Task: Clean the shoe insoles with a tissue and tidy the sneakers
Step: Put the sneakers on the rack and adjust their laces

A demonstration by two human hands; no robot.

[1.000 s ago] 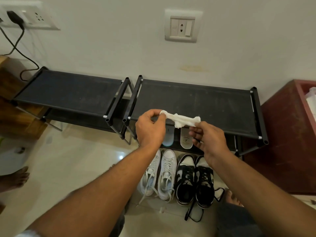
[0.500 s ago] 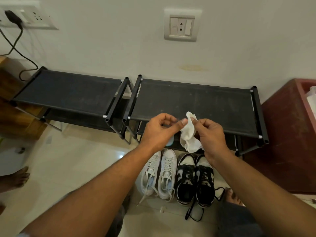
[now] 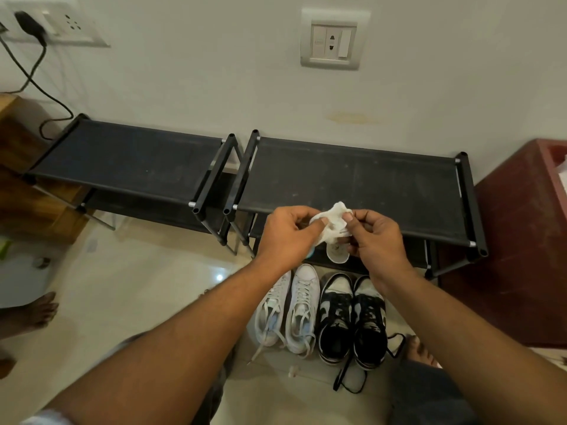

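Head view looks down on the right-hand black shoe rack (image 3: 352, 179), whose top shelf is bare. On the floor just in front of this rack stand the white sneakers (image 3: 291, 311) and, touching them on the right, the black-and-white sneakers (image 3: 352, 320), toes toward the rack and laces loose. Above the rack's front edge the left hand (image 3: 287, 237) and right hand (image 3: 376, 237) meet, the fingers of both curled and pinching the tissue (image 3: 333, 220) between them. A second ago that tissue was pulled out as a strip between the hands; now it is gathered into a small crumpled wad, the hands drawn close together. That looks like making a wiping pad, so the cleaning probably has not started. One pale insole (image 3: 337, 254) lies on the rack's lower shelf, directly under the hands; a second is mostly hidden behind the left hand.
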